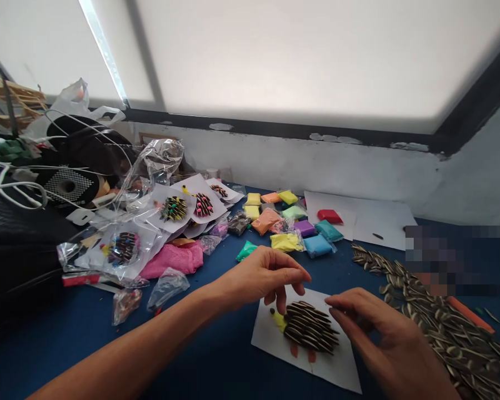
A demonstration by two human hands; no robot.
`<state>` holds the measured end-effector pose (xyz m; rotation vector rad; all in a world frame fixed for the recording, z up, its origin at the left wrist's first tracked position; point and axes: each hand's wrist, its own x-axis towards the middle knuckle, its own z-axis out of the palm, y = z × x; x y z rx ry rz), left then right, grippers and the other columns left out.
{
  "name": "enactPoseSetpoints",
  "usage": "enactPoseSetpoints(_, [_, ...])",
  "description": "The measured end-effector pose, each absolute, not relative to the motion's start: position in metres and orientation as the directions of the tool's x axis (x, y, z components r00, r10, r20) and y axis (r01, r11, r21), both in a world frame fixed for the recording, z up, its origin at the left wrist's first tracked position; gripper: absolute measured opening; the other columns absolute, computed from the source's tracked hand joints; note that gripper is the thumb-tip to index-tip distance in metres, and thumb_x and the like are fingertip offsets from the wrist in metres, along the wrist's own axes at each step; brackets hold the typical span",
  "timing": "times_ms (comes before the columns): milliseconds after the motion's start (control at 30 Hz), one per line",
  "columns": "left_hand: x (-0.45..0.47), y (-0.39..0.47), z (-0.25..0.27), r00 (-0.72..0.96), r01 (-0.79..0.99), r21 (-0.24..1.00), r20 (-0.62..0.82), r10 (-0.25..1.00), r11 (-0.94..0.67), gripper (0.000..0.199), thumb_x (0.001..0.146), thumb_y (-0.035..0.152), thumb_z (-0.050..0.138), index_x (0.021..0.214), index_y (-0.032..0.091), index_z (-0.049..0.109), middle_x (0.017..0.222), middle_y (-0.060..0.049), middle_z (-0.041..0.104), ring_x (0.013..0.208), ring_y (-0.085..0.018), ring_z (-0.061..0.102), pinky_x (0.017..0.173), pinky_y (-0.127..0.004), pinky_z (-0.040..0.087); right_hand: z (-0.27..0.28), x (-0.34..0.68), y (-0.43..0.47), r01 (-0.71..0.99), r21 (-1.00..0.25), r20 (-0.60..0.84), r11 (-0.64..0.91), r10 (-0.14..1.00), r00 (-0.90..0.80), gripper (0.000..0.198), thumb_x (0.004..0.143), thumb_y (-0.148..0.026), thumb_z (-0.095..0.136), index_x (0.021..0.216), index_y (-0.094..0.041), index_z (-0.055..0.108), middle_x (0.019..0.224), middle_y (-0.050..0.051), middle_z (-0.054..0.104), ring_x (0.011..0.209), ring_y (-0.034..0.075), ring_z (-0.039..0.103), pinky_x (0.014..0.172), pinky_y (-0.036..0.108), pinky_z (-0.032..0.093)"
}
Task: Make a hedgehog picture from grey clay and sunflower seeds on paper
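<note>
A hedgehog figure lies on a white paper card. Striped sunflower seeds form its spines, its face is yellow clay with a dark nose, and two orange-brown feet show below. Over the card's upper edge, near the face, hovers my left hand, its fingers loosely bent and apart with nothing visible in them. At the card's right side is my right hand, thumb and index finger brought together in a pinch. Whatever may sit between those fingertips is too small to make out.
Sunflower seeds are heaped on the right of the blue table. Wrapped clay packets lie behind the card. Finished seed hedgehogs on paper, a pink cloth and plastic bags crowd the left. White sheets lie by the wall.
</note>
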<state>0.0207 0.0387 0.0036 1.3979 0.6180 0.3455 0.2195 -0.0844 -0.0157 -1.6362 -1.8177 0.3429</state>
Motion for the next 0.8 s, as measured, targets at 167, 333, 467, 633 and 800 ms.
enactPoseSetpoints(167, [0.018,0.039,0.005,0.786,0.151,0.981,-0.192,0.587,0.119,0.013,0.087,0.019,0.065,0.098,0.014,0.071,0.067,0.004,0.063,0.047,-0.005,0.054,0.045,-0.018,0.033,-0.016,0.220,-0.082,0.791,-0.588,0.345,0.168,0.937,0.058,0.014,0.089,-0.036,0.062,0.095,-0.027,0.071,0.079,-0.003,0.073,0.064,0.011,0.070,0.056,0.016,0.054])
enactPoseSetpoints(333, [0.016,0.040,0.001,0.790,0.118,0.987,-0.160,0.591,0.109,0.014,0.083,0.028,0.070,0.081,0.014,0.067,0.069,0.003,0.063,0.049,-0.006,0.056,0.046,-0.019,0.036,-0.016,0.220,-0.083,0.826,-0.540,0.352,0.163,0.935,0.046,0.017,0.090,-0.040,0.061,0.088,-0.027,0.071,0.077,-0.004,0.073,0.064,0.011,0.070,0.053,0.016,0.053])
enactPoseSetpoints(467, [0.017,0.039,-0.001,0.801,0.112,0.990,-0.144,0.582,0.091,0.017,0.083,0.031,0.069,0.083,0.015,0.067,0.072,0.002,0.063,0.049,-0.007,0.057,0.044,-0.019,0.035,-0.018,0.221,-0.084,0.822,-0.542,0.358,0.176,0.933,0.036,0.017,0.091,-0.038,0.060,0.095,-0.028,0.073,0.085,-0.003,0.075,0.073,0.013,0.072,0.063,0.016,0.055])
enactPoseSetpoints(633, [0.018,0.039,-0.006,0.799,0.137,0.988,-0.151,0.582,0.068,0.010,0.080,0.019,0.069,0.089,0.016,0.069,0.077,0.003,0.063,0.050,-0.006,0.056,0.043,-0.018,0.036,-0.016,0.221,-0.085,0.813,-0.559,0.299,0.164,0.954,0.013,0.019,0.092,-0.039,0.058,0.098,-0.026,0.071,0.086,-0.001,0.074,0.070,0.012,0.071,0.059,0.018,0.054])
enactPoseSetpoints(800, [0.018,0.039,-0.008,0.796,0.155,0.986,-0.158,0.584,0.056,0.013,0.079,0.026,0.071,0.081,0.015,0.065,0.065,0.004,0.059,0.048,-0.007,0.054,0.044,-0.018,0.036,-0.014,0.217,-0.087,0.821,-0.564,0.241,0.089,0.969,0.060,0.024,0.093,-0.045,0.055,0.083,-0.026,0.066,0.069,-0.003,0.068,0.057,0.011,0.064,0.050,0.020,0.048])
